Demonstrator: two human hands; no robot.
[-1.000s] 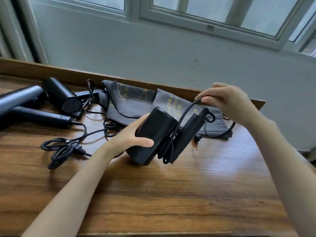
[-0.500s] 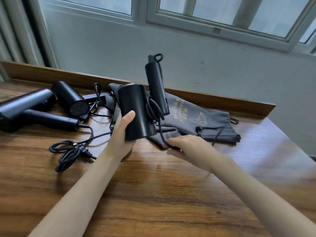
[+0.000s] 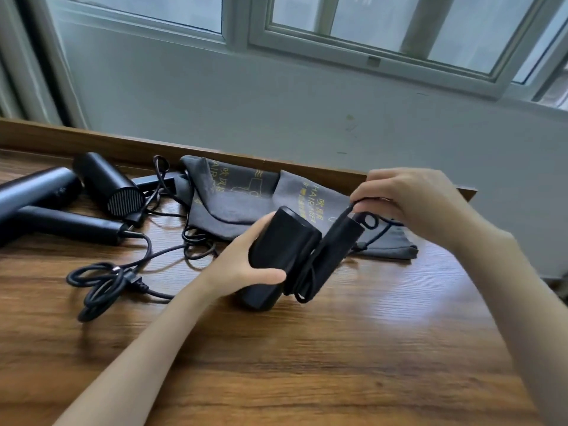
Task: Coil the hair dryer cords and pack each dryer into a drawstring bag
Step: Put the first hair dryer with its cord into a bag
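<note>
Head view: the left hand (image 3: 246, 267) grips the dryer (image 3: 284, 241); the right hand (image 3: 408, 204) pinches its cord (image 3: 345, 213). The grey bag (image 3: 290, 195) apparently reads "HAIR".

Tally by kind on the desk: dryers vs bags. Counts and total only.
Hair dryers: 3 (one gripped by the left hand)
Drawstring bags: 2, both grey
Total: 5
</note>
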